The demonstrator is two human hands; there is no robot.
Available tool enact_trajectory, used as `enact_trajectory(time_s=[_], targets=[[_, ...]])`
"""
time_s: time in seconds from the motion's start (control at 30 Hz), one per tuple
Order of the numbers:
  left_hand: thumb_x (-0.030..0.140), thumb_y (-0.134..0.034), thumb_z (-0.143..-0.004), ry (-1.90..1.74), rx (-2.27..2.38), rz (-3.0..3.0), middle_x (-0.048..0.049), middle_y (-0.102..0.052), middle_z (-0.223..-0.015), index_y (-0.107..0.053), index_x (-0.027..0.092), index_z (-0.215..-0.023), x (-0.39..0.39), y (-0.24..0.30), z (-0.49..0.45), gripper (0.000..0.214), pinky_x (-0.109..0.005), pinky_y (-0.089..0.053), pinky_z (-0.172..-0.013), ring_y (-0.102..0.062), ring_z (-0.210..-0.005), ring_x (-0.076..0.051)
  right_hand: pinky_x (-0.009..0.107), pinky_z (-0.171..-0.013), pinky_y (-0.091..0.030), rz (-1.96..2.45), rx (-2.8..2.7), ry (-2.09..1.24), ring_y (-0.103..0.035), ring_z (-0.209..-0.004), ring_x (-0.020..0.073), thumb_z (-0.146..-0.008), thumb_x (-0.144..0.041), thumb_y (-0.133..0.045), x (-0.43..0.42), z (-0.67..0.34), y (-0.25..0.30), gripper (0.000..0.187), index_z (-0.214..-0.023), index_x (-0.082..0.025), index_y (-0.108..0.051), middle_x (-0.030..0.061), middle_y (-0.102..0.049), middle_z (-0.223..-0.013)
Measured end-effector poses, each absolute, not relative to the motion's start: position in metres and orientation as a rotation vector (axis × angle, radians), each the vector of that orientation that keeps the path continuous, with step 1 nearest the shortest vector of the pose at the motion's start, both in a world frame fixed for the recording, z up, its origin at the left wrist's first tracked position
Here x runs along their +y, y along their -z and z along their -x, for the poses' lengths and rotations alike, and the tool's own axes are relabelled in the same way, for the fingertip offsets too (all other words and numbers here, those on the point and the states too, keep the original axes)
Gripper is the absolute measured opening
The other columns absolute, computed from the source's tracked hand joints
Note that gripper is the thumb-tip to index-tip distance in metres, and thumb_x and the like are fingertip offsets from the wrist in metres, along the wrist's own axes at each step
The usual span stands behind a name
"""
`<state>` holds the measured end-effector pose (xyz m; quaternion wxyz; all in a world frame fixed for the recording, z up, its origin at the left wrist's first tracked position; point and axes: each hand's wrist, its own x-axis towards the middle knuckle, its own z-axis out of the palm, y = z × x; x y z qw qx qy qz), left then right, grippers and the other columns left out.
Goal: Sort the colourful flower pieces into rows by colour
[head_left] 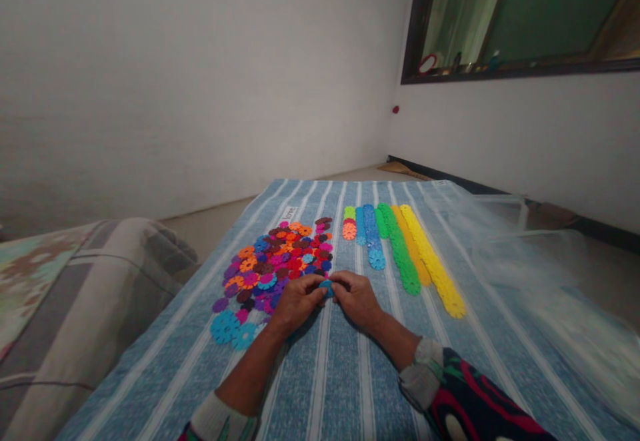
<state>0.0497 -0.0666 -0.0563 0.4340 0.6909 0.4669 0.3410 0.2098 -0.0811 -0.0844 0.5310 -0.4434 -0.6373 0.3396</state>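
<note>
Between my two hands, over the striped cloth, is a small blue notched disc (327, 286). My left hand (299, 302) pinches it from the left, and my right hand (357, 300) pinches its right side. Whether it is one disc or more I cannot tell. Just beyond and left of my left hand spreads a heap of mixed notched discs (280, 254) in red, orange, purple, brown and blue. Larger light blue discs (225, 326) lie beside my left forearm. To the right, overlapping discs form rows by colour: a yellow row (433, 261), a green row (403, 258) and a blue row (371, 231).
The blue-and-white striped cloth (345, 394) covers the table. Clear plastic containers or bags (530, 261) lie along its right side. A cloth-covered piece of furniture (115, 288) stands at the left. White walls and a dark-framed window (525, 14) are behind.
</note>
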Motion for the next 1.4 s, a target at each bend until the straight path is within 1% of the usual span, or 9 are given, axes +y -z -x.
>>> enact_trajectory(time_s=[0.4, 0.7, 0.93, 1.0, 1.07, 1.13, 1.23, 1.27, 1.4], targets=[[0.035, -0.061, -0.073, -0.868, 1.177, -1.716, 0.0017, -0.061, -0.060, -0.068, 0.017, -0.082, -0.070, 0.053, -0.051, 0.022, -0.025, -0.043, -0.055, -0.054, -0.055, -0.013, 0.022, -0.058, -0.048, 1.072, -1.536, -0.809, -0.059, -0.060, 0.0121, -0.079, -0.019, -0.052, -0.082, -0.210, 0.083, 0.020, -0.086, -0.020, -0.070, -0.0005, -0.067, -0.073], [0.036, -0.062, -0.072, -0.857, 1.181, -1.702, 0.0010, -0.061, -0.060, -0.068, 0.016, -0.081, -0.073, 0.047, -0.052, 0.023, -0.025, -0.042, -0.056, -0.055, -0.055, -0.013, 0.023, -0.062, -0.049, 1.073, -1.559, -0.800, -0.060, -0.064, 0.0130, -0.078, -0.019, -0.054, -0.082, -0.212, 0.081, 0.019, -0.087, -0.019, -0.071, 0.0008, -0.069, -0.078], [0.036, -0.064, -0.072, -0.861, 1.179, -1.728, -0.0006, -0.065, -0.065, -0.070, 0.015, -0.086, -0.070, 0.052, -0.051, 0.026, -0.027, -0.045, -0.059, -0.057, -0.058, -0.014, 0.022, -0.059, -0.047, 1.085, -1.594, -0.865, -0.058, -0.058, 0.0119, -0.077, -0.017, -0.053, -0.078, -0.219, 0.074, 0.020, -0.083, -0.021, -0.072, -0.0024, -0.066, -0.069], [0.036, -0.065, -0.071, -0.891, 1.201, -1.732, -0.0026, -0.068, -0.071, -0.070, 0.015, -0.087, -0.070, 0.053, -0.051, 0.027, -0.028, -0.047, -0.060, -0.059, -0.061, -0.015, 0.023, -0.062, -0.048, 1.117, -1.619, -0.800, -0.059, -0.060, 0.0126, -0.078, -0.017, -0.053, -0.072, -0.228, 0.070, 0.020, -0.084, -0.020, -0.072, -0.0021, -0.067, -0.070], [0.037, -0.065, -0.071, -0.913, 1.235, -1.726, -0.0034, -0.070, -0.076, -0.070, 0.016, -0.088, -0.070, 0.054, -0.052, 0.028, -0.029, -0.048, -0.061, -0.061, -0.062, -0.016, 0.025, -0.067, -0.049, 1.175, -1.665, -0.683, -0.062, -0.066, 0.0137, -0.078, -0.016, -0.054, -0.065, -0.244, 0.065, 0.020, -0.085, -0.020, -0.072, -0.0008, -0.070, -0.077], [0.037, -0.065, -0.071, -0.905, 1.259, -1.725, -0.0022, -0.069, -0.073, -0.070, 0.017, -0.085, -0.070, 0.054, -0.052, 0.026, -0.029, -0.048, -0.061, -0.061, -0.060, -0.016, 0.026, -0.071, -0.050, 1.282, -1.720, -0.565, -0.065, -0.072, 0.0151, -0.079, -0.016, -0.055, -0.057, -0.263, 0.058, 0.020, -0.088, -0.021, -0.073, 0.0003, -0.072, -0.082], [0.036, -0.064, -0.070, -0.875, 1.276, -1.738, -0.0005, -0.067, -0.066, -0.069, 0.017, -0.080, -0.071, 0.053, -0.054, 0.022, -0.029, -0.048, -0.061, -0.060, -0.058, -0.015, 0.027, -0.082, -0.049, 1.568, -1.856, -0.285, -0.067, -0.091, 0.0178, -0.083, -0.017, -0.056, -0.048, -0.293, 0.050, 0.021, -0.094, -0.023, -0.073, 0.0014, -0.074, -0.095], [0.035, -0.063, -0.070, -0.869, 1.280, -1.742, -0.0002, -0.067, -0.064, -0.069, 0.017, -0.079, -0.071, 0.052, -0.054, 0.021, -0.029, -0.048, -0.061, -0.060, -0.057, -0.015, 0.028, -0.084, -0.048, 1.611, -1.862, -0.257, -0.066, -0.095, 0.0192, -0.083, -0.016, -0.056, -0.047, -0.301, 0.048, 0.022, -0.095, -0.022, -0.073, 0.0029, -0.074, -0.098], [0.034, -0.061, -0.070, -0.857, 1.283, -1.759, 0.0004, -0.065, -0.060, -0.069, 0.017, -0.079, -0.072, 0.051, -0.054, 0.021, -0.028, -0.047, -0.061, -0.059, -0.056, -0.015, 0.029, -0.082, -0.046, 1.730, -1.885, -0.201, -0.066, -0.096, 0.0216, -0.082, -0.014, -0.056, -0.046, -0.319, 0.045, 0.023, -0.095, -0.021, -0.074, 0.0062, -0.074, -0.099]])
